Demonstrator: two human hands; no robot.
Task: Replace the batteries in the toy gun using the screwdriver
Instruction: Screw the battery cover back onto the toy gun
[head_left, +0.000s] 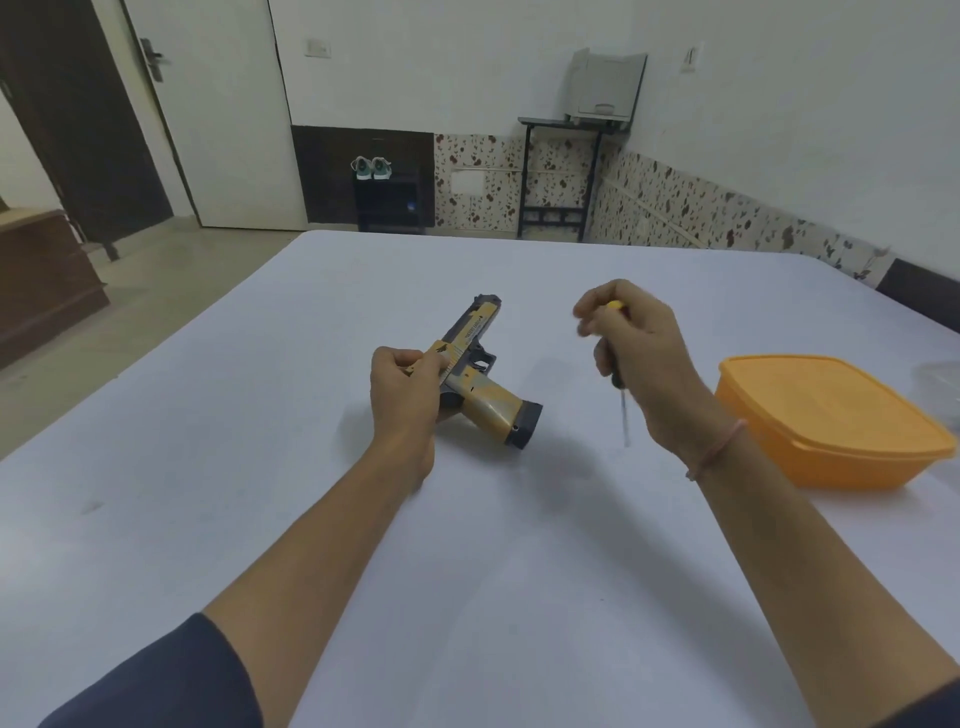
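L hand (402, 387) curled round rear of tan-and-black plastic toy pistol (480, 374), pinning it on white-covered table (467, 519), grip pointing right. R hand (636, 353) fisted on yellow-capped black-handled screwdriver (619, 374), shaft down, clear of pistol. Orange lidded plastic box (826, 421) far right.

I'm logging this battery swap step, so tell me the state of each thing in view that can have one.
Tan and black plastic toy gun: on its side, gripped by the left hand.
Yellow-capped black-handled screwdriver: held in the right hand, tip down, clear of the gun.
Orange plastic container: lid on, untouched.
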